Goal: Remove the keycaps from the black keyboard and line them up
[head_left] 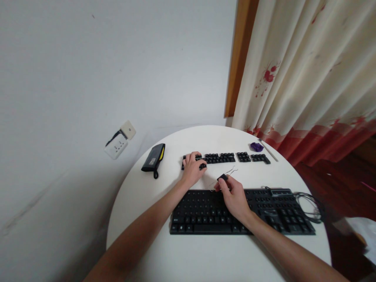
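My left hand [192,168] is over the left end of a row of loose black keycaps [220,158], its thumb and fingers curled around a keycap there; the fingers partly hide it. In my right hand [235,196] is a wire keycap puller [222,178] with a black handle, pinched between thumb and fingers. Its thin wire loops point away toward the keycaps. Beneath the right hand lies a black keyboard [205,229]. Keys are still on its lower rows and right side, while its upper left area, partly covered by the hand, looks bare of caps.
A black pouch [152,158] with yellow trim lies on the round white table [141,227] at left. At the far right are a crumpled purple cloth [256,147] and a slim light-coloured brush-like tool [268,150]. The coiled cable [311,207] hangs near the right edge.
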Demonstrator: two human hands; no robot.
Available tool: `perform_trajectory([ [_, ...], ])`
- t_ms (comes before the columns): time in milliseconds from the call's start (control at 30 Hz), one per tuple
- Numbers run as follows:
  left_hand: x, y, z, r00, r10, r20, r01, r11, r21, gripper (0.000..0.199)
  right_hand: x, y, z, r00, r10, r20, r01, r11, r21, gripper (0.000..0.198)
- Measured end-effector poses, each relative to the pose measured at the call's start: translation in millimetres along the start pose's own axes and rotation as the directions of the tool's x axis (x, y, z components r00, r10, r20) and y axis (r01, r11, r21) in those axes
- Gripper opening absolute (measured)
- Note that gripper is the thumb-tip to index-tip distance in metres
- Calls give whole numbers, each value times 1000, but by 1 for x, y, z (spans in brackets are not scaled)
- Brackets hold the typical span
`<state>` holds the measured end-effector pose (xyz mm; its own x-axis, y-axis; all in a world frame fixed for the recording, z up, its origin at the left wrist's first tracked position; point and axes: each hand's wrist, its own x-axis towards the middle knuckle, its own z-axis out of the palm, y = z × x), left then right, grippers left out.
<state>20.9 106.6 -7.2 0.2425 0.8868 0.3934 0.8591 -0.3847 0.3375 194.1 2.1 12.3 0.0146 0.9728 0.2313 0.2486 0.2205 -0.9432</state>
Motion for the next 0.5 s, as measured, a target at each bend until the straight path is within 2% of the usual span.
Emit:
perform_trajectory([
  [300,1,1,0,1000,-25,12,25,1000,5,41,0,0,0,1000,-12,4,12,1000,-1,35],
  [500,0,0,0,1000,-3,8,2,1000,9,31,0,-1,0,1000,-18,11,18,1000,-1,35],
])
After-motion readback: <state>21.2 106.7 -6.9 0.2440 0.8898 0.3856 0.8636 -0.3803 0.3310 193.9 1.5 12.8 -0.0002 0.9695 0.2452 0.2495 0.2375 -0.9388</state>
